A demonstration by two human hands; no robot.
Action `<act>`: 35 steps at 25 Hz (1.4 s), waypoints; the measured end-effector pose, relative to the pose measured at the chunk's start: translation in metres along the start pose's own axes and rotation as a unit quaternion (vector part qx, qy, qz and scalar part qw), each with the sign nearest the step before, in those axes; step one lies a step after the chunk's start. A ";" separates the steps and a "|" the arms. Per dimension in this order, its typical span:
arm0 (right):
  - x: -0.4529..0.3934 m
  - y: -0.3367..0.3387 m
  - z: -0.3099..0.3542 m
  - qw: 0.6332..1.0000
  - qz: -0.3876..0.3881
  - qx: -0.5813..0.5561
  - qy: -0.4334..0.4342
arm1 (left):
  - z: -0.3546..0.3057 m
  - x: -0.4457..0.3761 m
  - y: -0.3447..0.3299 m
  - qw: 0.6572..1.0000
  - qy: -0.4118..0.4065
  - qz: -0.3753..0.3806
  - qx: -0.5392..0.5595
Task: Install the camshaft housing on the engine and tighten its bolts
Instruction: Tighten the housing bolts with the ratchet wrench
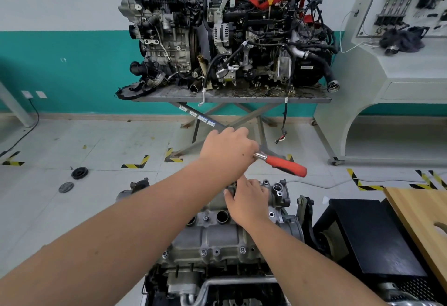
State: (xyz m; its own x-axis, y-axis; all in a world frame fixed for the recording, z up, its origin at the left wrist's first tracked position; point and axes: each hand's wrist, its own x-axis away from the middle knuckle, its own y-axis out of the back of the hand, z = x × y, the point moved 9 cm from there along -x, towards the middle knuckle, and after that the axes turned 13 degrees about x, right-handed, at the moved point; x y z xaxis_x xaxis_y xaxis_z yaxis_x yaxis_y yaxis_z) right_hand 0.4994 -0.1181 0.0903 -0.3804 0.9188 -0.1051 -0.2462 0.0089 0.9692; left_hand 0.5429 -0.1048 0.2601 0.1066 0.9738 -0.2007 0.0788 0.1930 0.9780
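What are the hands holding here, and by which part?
The left hand grips the ratchet wrench at its head end, the red handle sticking out free. The right hand holds nothing, resting on the camshaft housing.

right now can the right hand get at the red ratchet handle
Probably yes: the red ratchet handle sticks out bare just above the right hand, nothing between them; the left hand grips only the head end.

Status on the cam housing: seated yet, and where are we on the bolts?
Done: housing sits on the engine, with bolts showing along its near edge. In hand: left hand grips a red-handled ratchet over the far end, while the right hand rests on the housing there. Left: finishing the tightening; which bolts are tight can't be told.
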 end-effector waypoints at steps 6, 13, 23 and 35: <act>0.001 0.002 0.002 1.000 0.001 0.018 0.009 | -0.004 0.033 0.023 0.950 -0.035 -0.302 0.073; -0.003 -0.008 0.004 1.000 -0.001 0.023 0.013 | 0.012 0.039 0.005 0.928 0.056 -0.326 0.169; -0.003 -0.005 0.002 1.000 0.020 0.008 0.004 | 0.031 0.043 -0.033 0.671 0.136 -0.253 0.684; 0.000 0.001 0.000 1.000 0.000 0.011 -0.007 | 0.045 0.029 -0.056 0.501 0.197 -0.073 0.840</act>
State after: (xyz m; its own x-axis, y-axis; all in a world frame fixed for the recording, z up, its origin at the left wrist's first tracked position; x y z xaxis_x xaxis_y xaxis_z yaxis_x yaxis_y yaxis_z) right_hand 0.4995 -0.1181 0.0913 -0.3672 0.9247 -0.1009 -0.2270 0.0161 0.9738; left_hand 0.5860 -0.0927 0.1966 -0.1995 0.9761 0.0865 0.8149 0.2143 -0.5385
